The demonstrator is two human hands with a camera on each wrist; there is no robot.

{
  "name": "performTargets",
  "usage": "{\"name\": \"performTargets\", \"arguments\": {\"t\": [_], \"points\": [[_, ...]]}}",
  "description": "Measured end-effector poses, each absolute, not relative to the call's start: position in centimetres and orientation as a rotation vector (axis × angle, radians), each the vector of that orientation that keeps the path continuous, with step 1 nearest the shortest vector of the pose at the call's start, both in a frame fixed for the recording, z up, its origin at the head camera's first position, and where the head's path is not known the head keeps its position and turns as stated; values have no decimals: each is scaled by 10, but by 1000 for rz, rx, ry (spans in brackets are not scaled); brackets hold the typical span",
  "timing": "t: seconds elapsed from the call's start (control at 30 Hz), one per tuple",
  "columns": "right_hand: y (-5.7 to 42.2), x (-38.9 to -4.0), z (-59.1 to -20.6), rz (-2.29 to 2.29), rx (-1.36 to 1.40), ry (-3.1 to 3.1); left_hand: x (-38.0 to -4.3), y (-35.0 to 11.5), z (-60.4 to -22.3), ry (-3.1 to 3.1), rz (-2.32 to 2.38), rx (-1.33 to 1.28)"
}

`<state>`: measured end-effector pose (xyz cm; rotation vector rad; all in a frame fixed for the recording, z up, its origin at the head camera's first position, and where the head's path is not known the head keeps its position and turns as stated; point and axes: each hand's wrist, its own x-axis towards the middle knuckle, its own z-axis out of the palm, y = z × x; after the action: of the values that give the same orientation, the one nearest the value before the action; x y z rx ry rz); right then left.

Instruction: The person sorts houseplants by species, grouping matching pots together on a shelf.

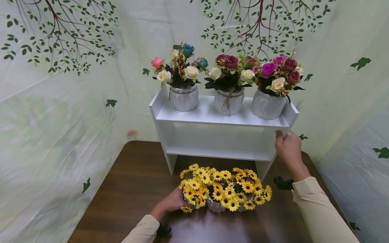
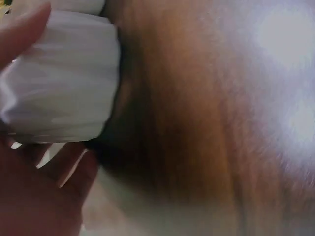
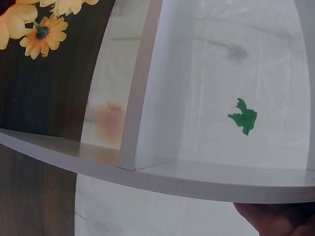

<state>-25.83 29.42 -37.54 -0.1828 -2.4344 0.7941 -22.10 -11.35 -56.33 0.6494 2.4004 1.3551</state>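
Yellow, dark-centred flowers (image 1: 218, 194); white shelf (image 1: 206, 113); brown wood-grained table (image 1: 127, 189)

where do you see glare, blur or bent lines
Left wrist: white glare spots on the table, at right, and blur on the white pot and left hand; right wrist: the white shelf has a bowed edge; head: sharper, with soft sheen on the table.

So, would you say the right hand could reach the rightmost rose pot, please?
Probably yes: the right hand is at the shelf, below that pot, whose front looks clear; only the low end panel partly intervenes.
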Motion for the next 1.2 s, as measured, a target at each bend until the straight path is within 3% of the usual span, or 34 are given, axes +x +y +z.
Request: {"name": "performTargets", "arguments": {"t": [0.43, 0.8, 1.2], "points": [[295, -257, -378, 826, -159, -2468, -211, -123, -561, 2709, 1353, 417], [296, -260, -377, 781, -147, -2432, -208, -149, -482, 2816, 1390, 330], [294, -259, -378, 767, -142, -2397, -228, -95, -410, 2913, 1251, 490]]}}
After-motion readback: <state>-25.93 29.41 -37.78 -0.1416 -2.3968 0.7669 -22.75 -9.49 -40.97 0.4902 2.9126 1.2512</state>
